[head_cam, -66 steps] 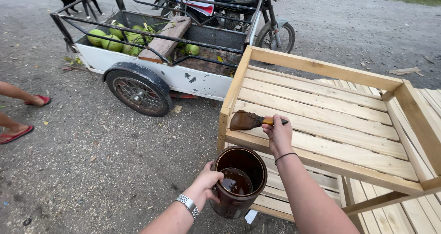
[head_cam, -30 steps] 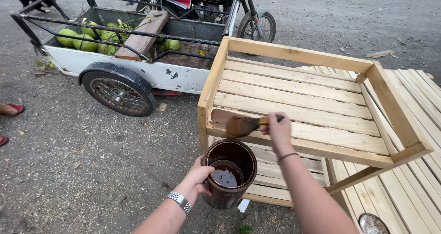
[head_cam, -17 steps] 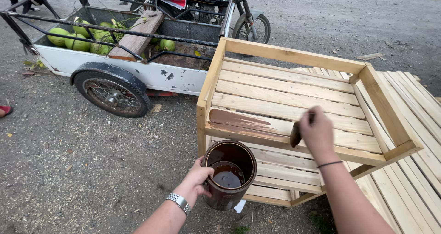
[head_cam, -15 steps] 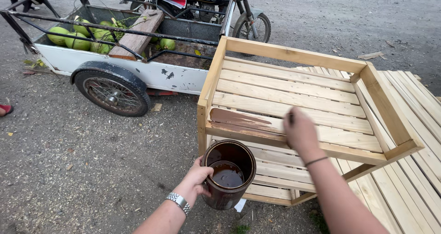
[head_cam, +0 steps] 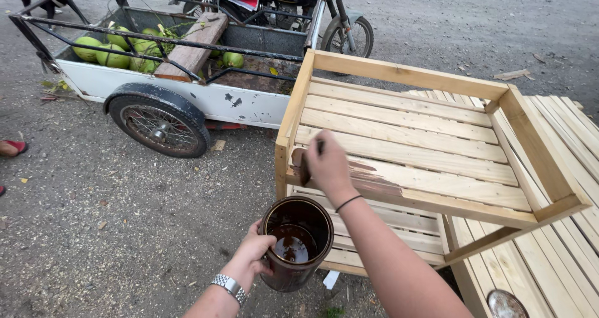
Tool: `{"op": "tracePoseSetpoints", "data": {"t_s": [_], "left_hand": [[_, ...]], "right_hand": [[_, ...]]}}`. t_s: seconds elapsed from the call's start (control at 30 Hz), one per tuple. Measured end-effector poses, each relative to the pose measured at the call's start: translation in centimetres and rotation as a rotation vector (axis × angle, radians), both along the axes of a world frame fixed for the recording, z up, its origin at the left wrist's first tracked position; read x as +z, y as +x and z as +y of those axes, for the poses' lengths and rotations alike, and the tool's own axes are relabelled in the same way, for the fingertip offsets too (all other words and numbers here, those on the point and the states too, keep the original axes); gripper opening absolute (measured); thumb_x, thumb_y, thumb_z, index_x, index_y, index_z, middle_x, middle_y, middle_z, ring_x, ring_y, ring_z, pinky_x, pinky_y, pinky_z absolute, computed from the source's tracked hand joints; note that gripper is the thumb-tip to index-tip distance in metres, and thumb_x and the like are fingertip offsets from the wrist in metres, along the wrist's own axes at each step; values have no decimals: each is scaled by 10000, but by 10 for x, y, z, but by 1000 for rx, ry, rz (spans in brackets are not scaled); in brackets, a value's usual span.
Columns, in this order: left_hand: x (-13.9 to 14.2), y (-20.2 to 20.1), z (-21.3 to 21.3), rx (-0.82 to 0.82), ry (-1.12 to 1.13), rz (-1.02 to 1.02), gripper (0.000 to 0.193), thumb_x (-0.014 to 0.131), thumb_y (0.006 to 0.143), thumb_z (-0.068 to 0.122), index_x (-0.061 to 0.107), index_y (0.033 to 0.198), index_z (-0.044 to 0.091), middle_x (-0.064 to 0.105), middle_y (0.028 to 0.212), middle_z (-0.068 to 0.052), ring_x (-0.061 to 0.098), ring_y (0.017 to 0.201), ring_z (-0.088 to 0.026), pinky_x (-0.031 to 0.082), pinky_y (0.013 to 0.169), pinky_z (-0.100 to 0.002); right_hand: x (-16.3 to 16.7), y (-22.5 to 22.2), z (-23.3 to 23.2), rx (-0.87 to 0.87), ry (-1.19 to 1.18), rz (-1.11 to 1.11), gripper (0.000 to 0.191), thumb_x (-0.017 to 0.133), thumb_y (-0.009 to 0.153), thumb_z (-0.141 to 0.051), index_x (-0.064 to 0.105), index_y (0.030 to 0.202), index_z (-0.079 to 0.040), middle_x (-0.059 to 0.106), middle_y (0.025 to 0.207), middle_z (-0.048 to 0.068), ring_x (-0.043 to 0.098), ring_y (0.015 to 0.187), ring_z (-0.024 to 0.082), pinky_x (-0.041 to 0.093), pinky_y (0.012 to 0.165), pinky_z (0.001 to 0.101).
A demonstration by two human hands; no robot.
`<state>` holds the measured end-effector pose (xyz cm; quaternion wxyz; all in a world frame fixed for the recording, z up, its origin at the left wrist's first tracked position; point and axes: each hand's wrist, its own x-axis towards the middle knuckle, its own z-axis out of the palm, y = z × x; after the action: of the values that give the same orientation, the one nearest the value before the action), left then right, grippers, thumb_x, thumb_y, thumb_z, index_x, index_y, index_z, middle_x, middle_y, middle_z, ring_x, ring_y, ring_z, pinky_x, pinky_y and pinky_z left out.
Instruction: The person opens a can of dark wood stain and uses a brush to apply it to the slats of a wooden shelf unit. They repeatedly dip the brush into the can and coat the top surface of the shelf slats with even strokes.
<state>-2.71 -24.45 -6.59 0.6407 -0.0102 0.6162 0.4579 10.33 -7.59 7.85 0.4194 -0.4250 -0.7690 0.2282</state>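
1. While a sidecar (head_cam: 187, 99) with green coconuts (head_cam: 112, 46) stands behind, a pale wooden crate (head_cam: 424, 124) rests tilted on stacked crates (head_cam: 561, 255).
2. The left hand (head_cam: 253, 255) has its fingers wrapped round a dark can (head_cam: 296, 243) of brown stain; tipping it could spill onto the gravel.
3. The right hand (head_cam: 327, 165) closes on a brush (head_cam: 302, 165) at the crate's front slat; excess stain may drip.

- The place was an outdoor work yard beside a road, not a room.
- Bare gravel ground (head_cam: 112, 230) strewn with wood chips lay underfoot.
- Unpainted slatted wooden frames (head_cam: 424, 137) were stacked there as carpentry in progress.
- A motorcycle sidecar cart (head_cam: 187, 99) loaded with green coconuts (head_cam: 115, 46) stood close by.
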Motion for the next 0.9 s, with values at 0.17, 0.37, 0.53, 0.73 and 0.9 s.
{"op": "tracePoseSetpoints", "data": {"t_s": [0.17,0.37,0.53,0.73,0.9], "left_hand": [[-2,0,-1,4,19,17,990,547,715,-118,305,1546,361,347,1591,-170,246,1473,-541,216,984,-941],[1,6,2,1,20,-14,995,535,713,-120,299,1550,363,367,1579,-220,312,1449,-580,236,982,-926],[6,12,4,1,6,-37,995,543,746,-134,277,1572,353,286,1615,-225,236,1482,-583,203,1001,-930],[10,14,4,4,5,-42,1016,544,742,-149,266,1580,354,286,1622,-237,222,1488,-586,194,1003,-928],[10,14,3,-15,5,-25,996,534,753,-136,273,1579,355,262,1631,-215,191,1498,-573,214,1006,-930]], "right_hand": [[-26,20,38,10,-402,590,143,564,1019,-199,524,1005,-62,708,832,80,570,494,121,461,434,260],[-59,45,39,-34,-543,710,150,561,1036,-203,498,1035,-67,688,800,108,573,494,113,439,418,248],[-47,75,37,-79,-447,663,173,553,1050,-214,485,1009,-61,702,847,88,537,496,105,416,416,244],[-56,33,17,3,-519,722,148,552,1052,-205,506,1018,-69,692,845,108,590,524,102,466,452,233],[-60,51,18,-49,-583,763,152,548,1037,-207,499,1000,-68,717,851,108,565,486,124,440,420,249]]}}
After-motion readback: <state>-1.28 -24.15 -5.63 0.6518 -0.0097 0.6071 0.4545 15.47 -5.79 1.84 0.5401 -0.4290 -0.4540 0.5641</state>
